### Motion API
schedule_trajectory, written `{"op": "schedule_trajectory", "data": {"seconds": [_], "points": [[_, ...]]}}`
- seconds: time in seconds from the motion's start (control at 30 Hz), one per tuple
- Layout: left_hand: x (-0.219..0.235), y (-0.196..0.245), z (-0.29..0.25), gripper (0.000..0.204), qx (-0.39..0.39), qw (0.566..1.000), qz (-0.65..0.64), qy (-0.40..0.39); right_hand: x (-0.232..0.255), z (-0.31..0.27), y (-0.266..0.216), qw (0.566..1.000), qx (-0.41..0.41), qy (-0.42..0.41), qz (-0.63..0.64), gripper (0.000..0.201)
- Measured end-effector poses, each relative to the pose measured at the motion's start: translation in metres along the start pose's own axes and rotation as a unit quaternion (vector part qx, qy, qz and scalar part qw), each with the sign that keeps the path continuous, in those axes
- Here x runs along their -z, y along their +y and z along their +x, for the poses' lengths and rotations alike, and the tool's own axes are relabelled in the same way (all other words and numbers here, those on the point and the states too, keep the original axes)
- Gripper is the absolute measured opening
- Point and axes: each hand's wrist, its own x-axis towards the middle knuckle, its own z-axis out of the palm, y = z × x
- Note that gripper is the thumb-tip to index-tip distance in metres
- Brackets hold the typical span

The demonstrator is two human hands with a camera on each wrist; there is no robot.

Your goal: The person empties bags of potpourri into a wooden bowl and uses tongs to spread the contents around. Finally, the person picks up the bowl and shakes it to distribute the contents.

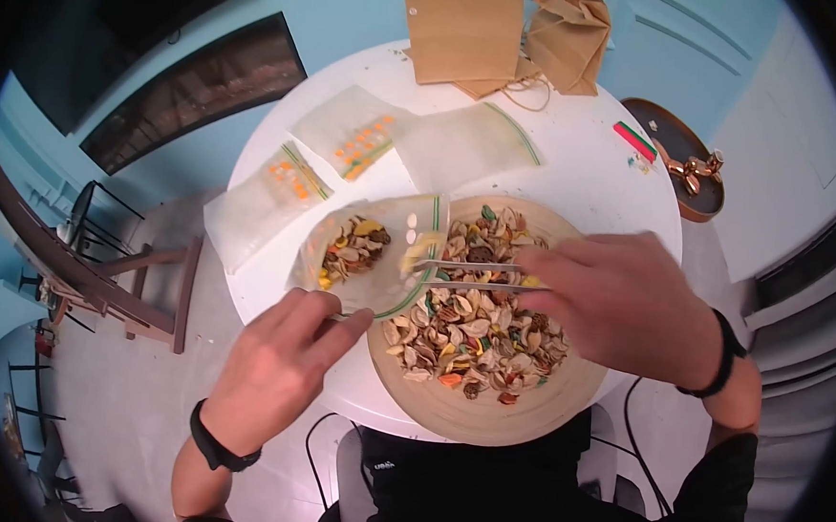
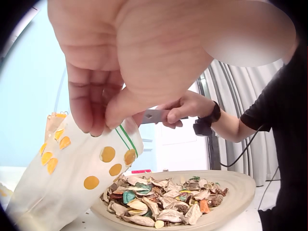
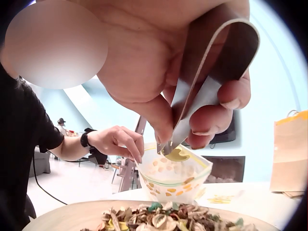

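My left hand (image 1: 282,363) pinches the rim of a translucent zip bag (image 1: 378,292), which has a green seal line and orange dots. A small heap of dried petals (image 1: 357,248) lies inside it. Metal tongs (image 1: 480,266) are gripped by my right hand (image 1: 626,298), between thumb and fingers. Their tips reach over the bag's mouth with a yellow dried piece (image 3: 178,155) at the end. Under the right hand stands a wide round wooden plate (image 1: 465,425), heaped with potpourri (image 1: 489,347) of pale petals, green and orange bits and small cones.
Two dotted zip bags (image 1: 249,208) and a plain zip bag (image 1: 463,154) lie flat farther back on the white round table (image 1: 595,186). Brown paper bags (image 1: 462,34) stand at the far edge. A red and green strip (image 1: 634,142) lies at the right.
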Motion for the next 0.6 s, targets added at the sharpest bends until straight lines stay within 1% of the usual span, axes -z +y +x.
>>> {"op": "schedule_trajectory", "data": {"seconds": [0.03,0.07,0.13,0.17,0.2,0.23,0.27,0.3,0.37,0.4,0.47,0.5,0.53,0.6], "points": [[0.0,0.0,0.0,0.054,-0.001,1.0,-0.001,0.0,-0.003,0.014,-0.001,0.999,0.009,-0.045,-0.008,0.025],[-0.001,0.001,0.001,0.054,-0.001,1.0,-0.003,-0.001,-0.011,0.026,0.0,0.999,0.01,-0.038,-0.009,0.025],[0.002,0.002,0.002,0.054,0.0,1.0,-0.002,-0.007,-0.024,0.042,0.0,0.997,0.038,-0.069,-0.018,0.026],[0.002,0.001,0.001,0.054,0.001,1.0,0.002,-0.004,-0.025,0.043,0.001,0.995,0.034,-0.091,-0.011,0.026],[0.001,0.001,0.0,0.053,0.004,1.0,0.003,0.0,-0.024,0.039,0.002,0.995,0.035,-0.092,-0.013,0.026],[0.0,-0.001,0.0,0.053,0.005,1.0,-0.001,0.002,-0.023,0.03,0.003,0.998,0.043,-0.052,-0.003,0.029],[-0.001,-0.002,0.0,0.048,-0.001,1.0,0.002,0.007,-0.022,0.02,0.005,0.998,0.052,-0.016,0.008,0.031],[-0.002,-0.003,-0.001,0.044,-0.008,1.0,0.003,0.009,-0.02,0.008,0.007,0.998,0.051,-0.026,0.008,0.031],[-0.006,-0.005,0.0,0.043,-0.009,1.0,-0.01,0.022,-0.01,-0.022,0.011,0.998,-0.06,0.001,0.02,0.041],[-0.008,-0.004,0.001,0.043,-0.009,0.999,-0.011,0.036,-0.006,-0.037,0.013,0.997,-0.071,-0.016,0.013,0.041],[-0.011,-0.004,0.003,0.045,-0.015,0.999,0.003,0.044,0.001,-0.063,0.019,0.974,-0.191,-0.101,0.073,0.047],[-0.013,-0.003,0.003,0.046,-0.014,0.999,0.001,0.041,0.002,-0.074,0.022,0.958,-0.236,-0.129,0.095,0.045],[-0.013,-0.003,0.004,0.047,-0.012,0.999,0.002,0.037,0.001,-0.087,0.027,0.956,-0.244,-0.133,0.091,0.045],[-0.015,-0.002,0.004,0.049,-0.011,0.999,-0.003,0.034,-0.001,-0.106,0.033,0.908,-0.314,-0.193,0.197,0.044]]}}
